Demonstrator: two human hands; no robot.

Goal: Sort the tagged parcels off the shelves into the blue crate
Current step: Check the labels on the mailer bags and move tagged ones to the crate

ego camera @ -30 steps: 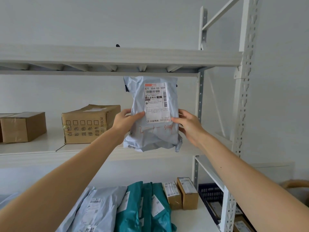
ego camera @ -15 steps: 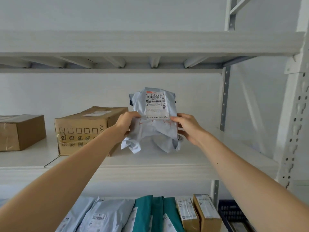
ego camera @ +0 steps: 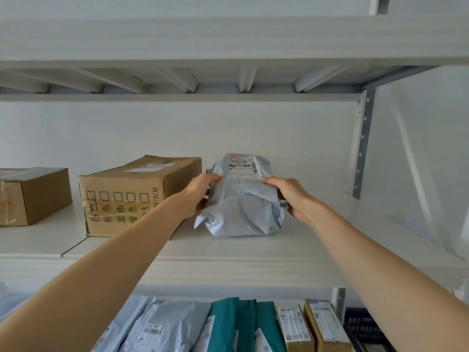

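Grey parcel (ego camera: 242,212), one, between left hand (ego camera: 199,195), right hand (ego camera: 293,198); seemingly shelved.

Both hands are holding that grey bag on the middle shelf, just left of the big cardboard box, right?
Not quite. The head view shows the grey bag right of the big cardboard box, not left. The left hand and right hand do hold it on the middle shelf.

Plain white wall (ego camera: 152,128) at the back; a thin dark wire (ego camera: 74,246) lies lower left
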